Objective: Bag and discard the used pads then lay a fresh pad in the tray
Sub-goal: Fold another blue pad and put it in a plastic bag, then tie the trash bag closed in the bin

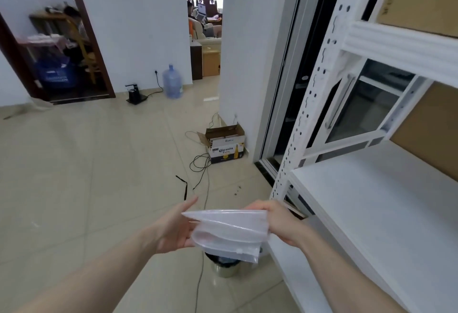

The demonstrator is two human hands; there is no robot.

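A clear zip-top plastic bag hangs in the air in front of me, folded over, with something pale inside that I cannot make out. My right hand pinches the bag's right upper corner. My left hand supports its left side with the palm up and fingers spread along the plastic. Directly below the bag stands a small metal waste bin with a dark liner, partly hidden by the bag. No tray or fresh pad is in view.
A white metal shelving unit with cardboard boxes stands at my right. On the tiled floor lie black cables, an open Corona carton, a water jug and a small dispenser. A person sits far off in the back room.
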